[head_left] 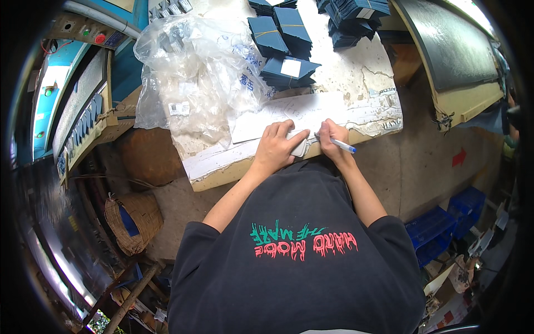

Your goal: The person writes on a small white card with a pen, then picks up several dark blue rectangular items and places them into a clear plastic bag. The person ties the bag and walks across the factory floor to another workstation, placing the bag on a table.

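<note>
In the head view, a slim white pen with a blue end (347, 147) is gripped in the right hand (335, 139), fingers curled around its barrel, at the near edge of the worn table (356, 67). Small white cards (301, 150) are partly covered by the left hand (277, 145); whether they are pinched or merely pressed down cannot be told. Beyond the cards a handwritten white sheet (253, 128) is laid, with crumpled clear plastic bags (194, 72) to its left and banded dark-blue stacks (264, 28) farther back. The pen is judged light, stiff and smooth, best held low on the barrel. The cards are probably light and easily slid, best taken by their edges; the sheet is likely limp and readily creased.
</note>
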